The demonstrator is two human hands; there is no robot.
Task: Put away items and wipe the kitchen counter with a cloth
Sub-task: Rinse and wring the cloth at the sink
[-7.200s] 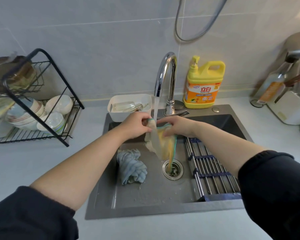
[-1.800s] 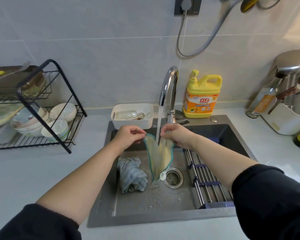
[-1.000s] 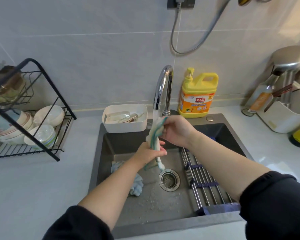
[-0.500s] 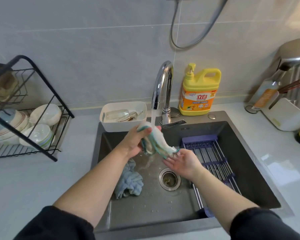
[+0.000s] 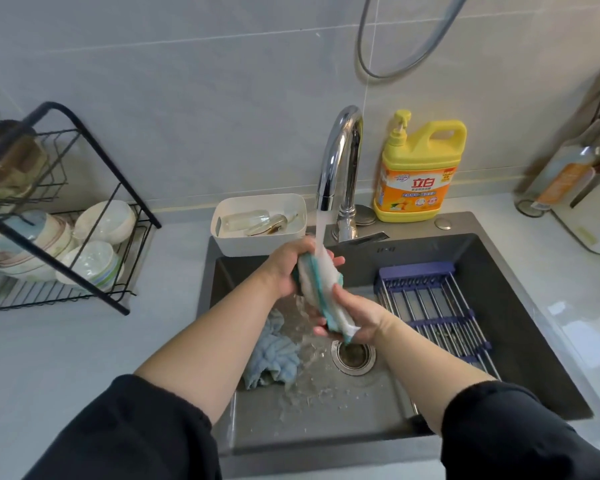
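While rinsing under the running faucet (image 5: 340, 161), grips teal-edged dishcloth (image 5: 321, 289) top in curled left hand (image 5: 284, 268), pinches bottom in right hand (image 5: 359, 322).

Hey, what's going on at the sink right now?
A person is rinsing a teal-edged white cloth under the running faucet. The left hand grips its upper end, the right hand holds its lower end, over the sink. A crumpled blue cloth lies on the sink floor beside the drain.
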